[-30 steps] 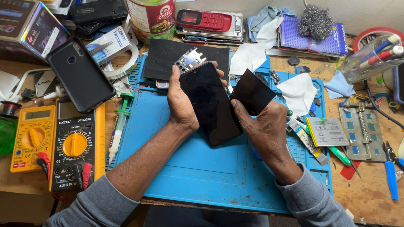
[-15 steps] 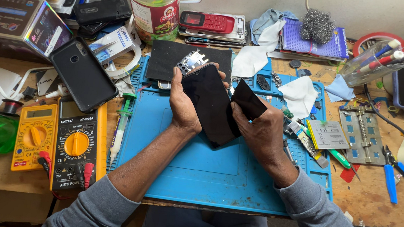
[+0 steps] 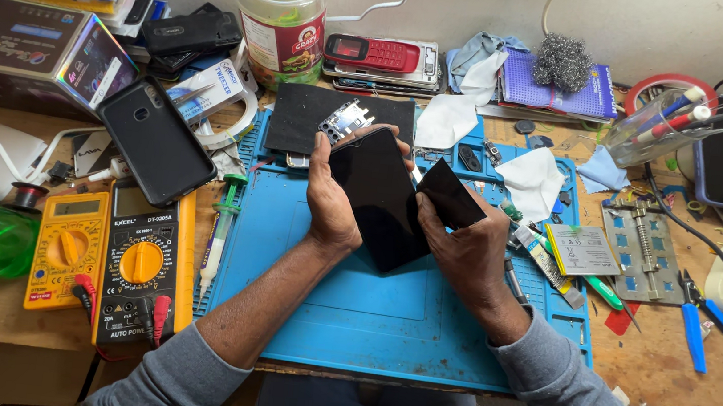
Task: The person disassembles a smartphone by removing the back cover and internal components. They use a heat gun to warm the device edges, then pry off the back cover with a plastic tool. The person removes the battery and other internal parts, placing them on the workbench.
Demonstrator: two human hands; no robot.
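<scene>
1. Over the blue mat, near edge of the worktop: both hands raised above it, grey sleeves leading back to the person.
2. Left hand closed round the left edge of a black phone screen panel, thumb on the glass, panel tilted w/ its top end toward the far side.
3. Right hand pinching a smaller dark rectangular piece btwn thumb & fingers, its edge just beside or touching the panel's right side; can't tell which.
4. Progress, as I judge it: panel is free of any phone body, so removal looks done; nothing in view shows it fitted to a frame yet, so mounting & closing up seem left.
5. Left of the mat: two multimeters, yellow-orange, side by side; a syringe-type tube along the mat's edge.
6. Right of the mat: small battery-like pack, metal jig plate, blue-handled tools.
7. Farther back: black phone case lying face down, dark pad w/ a small circuit board on it, white cloths.
8. Far edge by the wall: clear jar, red keypad phone, steel wool.
</scene>
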